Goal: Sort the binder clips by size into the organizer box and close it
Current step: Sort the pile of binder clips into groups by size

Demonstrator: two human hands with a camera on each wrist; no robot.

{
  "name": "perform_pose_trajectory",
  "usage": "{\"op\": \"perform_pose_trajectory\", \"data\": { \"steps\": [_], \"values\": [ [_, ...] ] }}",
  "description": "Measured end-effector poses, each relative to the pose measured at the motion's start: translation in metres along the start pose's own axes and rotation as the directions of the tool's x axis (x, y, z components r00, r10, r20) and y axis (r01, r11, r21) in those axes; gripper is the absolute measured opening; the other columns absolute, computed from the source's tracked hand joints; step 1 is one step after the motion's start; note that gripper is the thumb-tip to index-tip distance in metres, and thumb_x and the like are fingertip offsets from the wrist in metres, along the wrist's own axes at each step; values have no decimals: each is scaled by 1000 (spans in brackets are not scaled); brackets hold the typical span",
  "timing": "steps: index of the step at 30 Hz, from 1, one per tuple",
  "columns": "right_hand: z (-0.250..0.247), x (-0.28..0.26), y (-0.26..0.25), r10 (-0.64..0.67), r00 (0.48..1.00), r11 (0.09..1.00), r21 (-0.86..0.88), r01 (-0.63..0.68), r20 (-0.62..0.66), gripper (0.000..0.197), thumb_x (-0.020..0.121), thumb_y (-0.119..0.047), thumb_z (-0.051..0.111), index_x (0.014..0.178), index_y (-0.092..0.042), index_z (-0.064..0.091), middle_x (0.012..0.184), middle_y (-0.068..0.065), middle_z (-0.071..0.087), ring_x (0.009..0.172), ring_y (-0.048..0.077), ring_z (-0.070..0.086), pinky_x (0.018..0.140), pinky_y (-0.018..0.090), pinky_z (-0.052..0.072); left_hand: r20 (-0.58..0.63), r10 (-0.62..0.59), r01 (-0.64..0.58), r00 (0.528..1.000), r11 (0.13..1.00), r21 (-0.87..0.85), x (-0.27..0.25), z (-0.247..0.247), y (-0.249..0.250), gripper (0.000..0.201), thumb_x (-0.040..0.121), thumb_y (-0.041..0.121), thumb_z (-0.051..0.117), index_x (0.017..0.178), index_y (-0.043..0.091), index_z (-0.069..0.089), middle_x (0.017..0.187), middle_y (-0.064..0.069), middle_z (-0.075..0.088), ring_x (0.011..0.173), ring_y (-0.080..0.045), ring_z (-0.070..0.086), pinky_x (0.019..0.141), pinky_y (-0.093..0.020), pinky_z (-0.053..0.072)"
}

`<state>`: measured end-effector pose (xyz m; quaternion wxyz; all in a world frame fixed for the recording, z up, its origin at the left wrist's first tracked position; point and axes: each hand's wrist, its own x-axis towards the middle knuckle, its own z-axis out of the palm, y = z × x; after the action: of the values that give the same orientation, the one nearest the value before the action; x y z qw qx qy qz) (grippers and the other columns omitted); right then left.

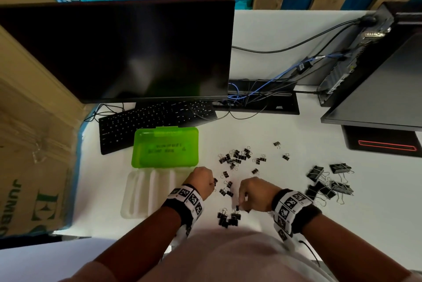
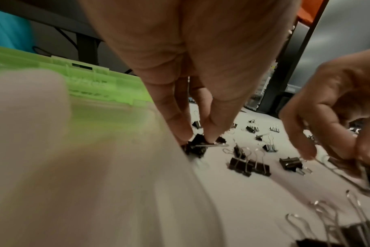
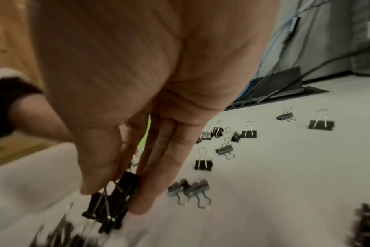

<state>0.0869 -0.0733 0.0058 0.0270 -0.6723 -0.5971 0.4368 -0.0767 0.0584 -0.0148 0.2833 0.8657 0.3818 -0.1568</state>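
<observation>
The right hand (image 3: 137, 83) points its fingers down at the white tabletop (image 1: 262, 140), thumb and fingertips (image 3: 142, 205) pinching a small bunch of black metal binder clips with wire handles (image 3: 114, 200) just above the near pile of clips (image 1: 228, 216). In the head view this hand sits knuckles-up near the person's body, its wrist wrapped in a black band with square black-and-white markers (image 1: 291, 207).

The left hand (image 1: 202, 180) is also turned fingers-down – its thumb and forefinger tips (image 2: 211, 133) close on a small black clip (image 2: 197, 145) at the tabletop, right at the right-hand edge of the box's tray. Its wrist carries the same kind of marked band (image 1: 187, 199).

Between and around the two hands lie scattered small black clips (image 1: 226, 188). A denser cluster of small ones (image 1: 235, 156) sits farther out, with a few strays to its right. Well to the right lies a heap of large black binder clips (image 1: 326, 181) (their wire handles tangled together).

The organizer box lies open to the left of the left hand: its translucent green plastic lid (image 1: 165, 147) is folded back on the far side, and its whitish ridged tray (image 1: 146, 192) lies on the near side. Whether any clips lie in the tray's compartments cannot be made out.

Beyond the lid are a black keyboard (image 1: 137, 122) and a dark monitor (image 1: 118, 51) – to the far right stands a black computer tower (image 1: 376, 58) with cables. A cardboard box (image 1: 29, 144) stands at the left edge.
</observation>
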Motion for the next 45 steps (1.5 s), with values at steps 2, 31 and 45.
{"op": "perform_pose_trajectory", "data": {
  "steps": [2,31,45],
  "values": [
    [6,-3,-2,-2,999,996,-85,6,48,13,82,-22,62,83,-14,72,88,-4,65,87,15,61,74,22,42,11,-12,12,1000,1000,12,1,0,1,17,82,10,55,70,4,65,86,-14,69,83,-29,65,76,-36,56],
    [-34,53,26,31,956,950,-290,-119,-293,41,89,-12,53,130,-16,48,132,5,47,121,25,45,98,36,41,13,255,-254,967,965,-67,8,4,17,6,82,11,62,81,7,67,98,-7,59,89,-21,58,83,-29,48],
    [-48,78,15,12,986,921,-383,-76,-166,61,87,7,40,140,-22,35,136,8,40,121,29,41,94,41,45,152,114,-85,982,978,-190,-29,10,17,3,80,16,69,78,14,70,82,-1,70,75,-11,63,76,-21,50]
  ]
}}
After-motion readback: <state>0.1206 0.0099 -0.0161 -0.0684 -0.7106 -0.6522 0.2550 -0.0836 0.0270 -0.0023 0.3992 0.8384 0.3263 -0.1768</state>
